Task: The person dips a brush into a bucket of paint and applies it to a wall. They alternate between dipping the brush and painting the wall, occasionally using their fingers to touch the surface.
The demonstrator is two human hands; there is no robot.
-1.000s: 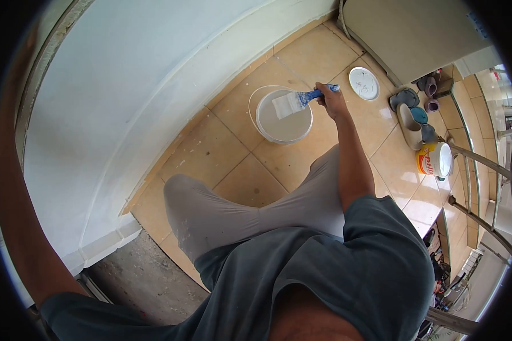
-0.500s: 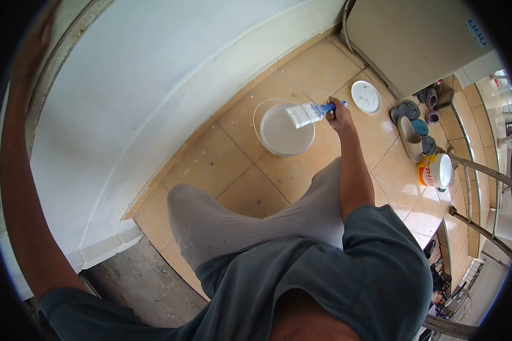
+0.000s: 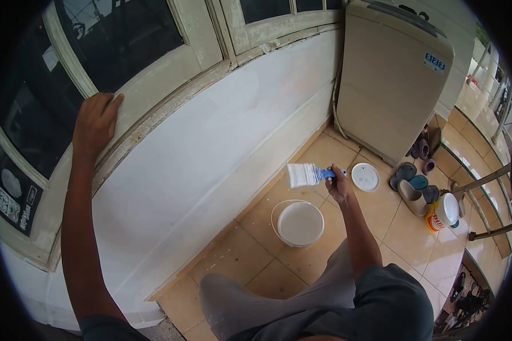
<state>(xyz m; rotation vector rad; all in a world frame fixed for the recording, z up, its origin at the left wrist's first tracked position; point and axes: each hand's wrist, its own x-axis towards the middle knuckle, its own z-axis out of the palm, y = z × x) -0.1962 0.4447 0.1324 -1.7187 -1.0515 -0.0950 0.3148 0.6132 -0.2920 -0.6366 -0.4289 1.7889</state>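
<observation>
R hand (image 3: 339, 184) clamped on brush (image 3: 312, 174), bristles twd wall (image 3: 210, 148).
Brush axis crosswise; L hand (image 3: 98, 125) well apart, laid on window frame (image 3: 159, 71).

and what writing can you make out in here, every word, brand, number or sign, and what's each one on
"pill", likely only part of a word: red letters on the yellow-and-white tub.
"523", or possibly "S23": blue sticker on the beige appliance.
QR code sticker on the dark window pane: lettering beside it too small to read.
White lid: faint dark marks, unreadable.
</observation>
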